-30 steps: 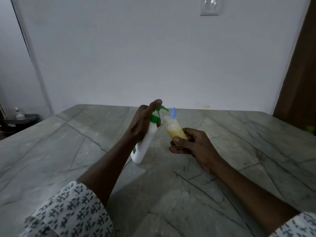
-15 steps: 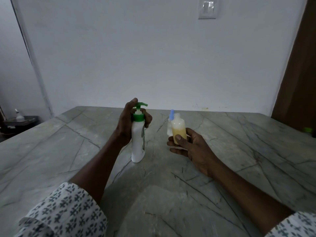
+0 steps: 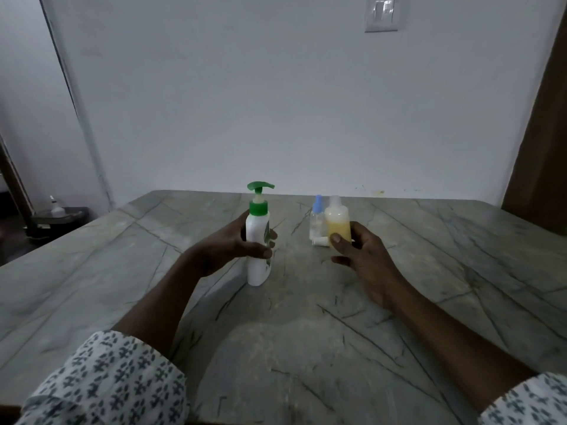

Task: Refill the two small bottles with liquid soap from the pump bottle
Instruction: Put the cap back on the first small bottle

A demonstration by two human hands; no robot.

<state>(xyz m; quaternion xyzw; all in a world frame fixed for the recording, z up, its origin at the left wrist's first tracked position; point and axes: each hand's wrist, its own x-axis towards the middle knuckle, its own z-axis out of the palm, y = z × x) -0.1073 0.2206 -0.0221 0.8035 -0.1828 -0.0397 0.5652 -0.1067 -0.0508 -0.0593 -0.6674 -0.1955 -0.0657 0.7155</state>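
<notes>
— What is new?
— The pump bottle (image 3: 257, 240), tilted at the small bottle (image 3: 337, 225) a second ago, stands upright on the table (image 3: 460, 256), with the left hand (image 3: 233, 243) still gripping it.
— The right hand (image 3: 362, 256)?
— It holds that bottle, soap-filled and uncapped; capping likely follows.

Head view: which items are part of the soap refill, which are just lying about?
Job: pump bottle, gripped by the left hand; small bottle with yellow soap, held in the right hand; blue-capped small bottle, standing on the table; loose white cap beside it, likely.
Lying about: wall switch; small white object on the dark stand at far left.
</notes>
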